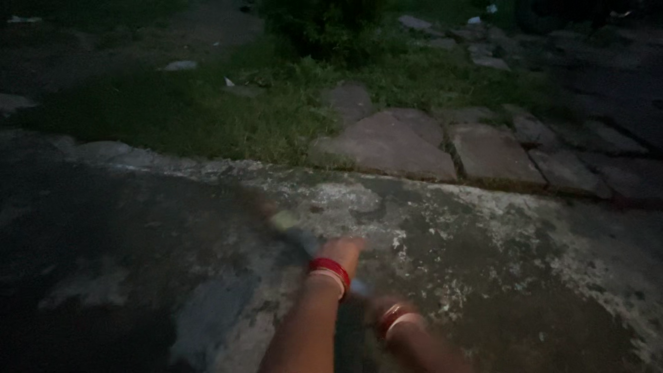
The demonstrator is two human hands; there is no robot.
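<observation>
Both hands, left hand [343, 250] and right hand [387, 312], clench a blurred long handle [298, 235] pointing toward eleven o'clock; best kept low across the wet concrete floor [483, 262].

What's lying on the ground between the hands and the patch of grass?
In the head view, only bare, blotchy concrete lies between the hands and the grass; a blurred long object extends from the hands toward it.
</observation>
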